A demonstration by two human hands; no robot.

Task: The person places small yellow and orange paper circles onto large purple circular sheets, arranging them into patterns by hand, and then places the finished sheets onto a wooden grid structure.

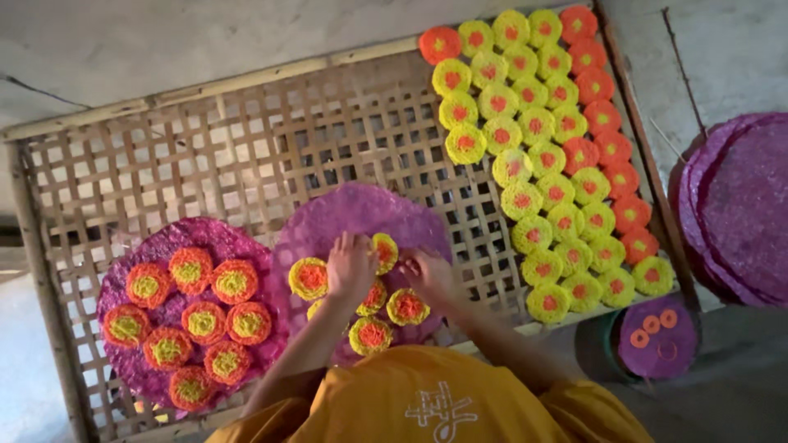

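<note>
Left hand (349,264): fingers together, lying flat on purple disc (361,215), tips just beside a yellow rosette (384,251). Right hand (428,275): fingers curled, touching that rosette's right edge; whether they pinch it cannot be told. More rosettes (309,278) ring both hands. Bamboo tray (246,148) beneath.

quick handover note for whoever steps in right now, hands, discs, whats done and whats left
Left hand: palm down on the middle purple sheet, resting among the small discs; whether its fingers grip one is hidden.
Right hand: beside it, fingers at a yellow disc with orange centre.
Done: left purple sheet fully covered with orange discs.
In progress: middle sheet carries about six yellow discs, its upper half bare.
Supply: rows of yellow and orange discs on the bamboo rack; spare purple sheets at right.
</note>
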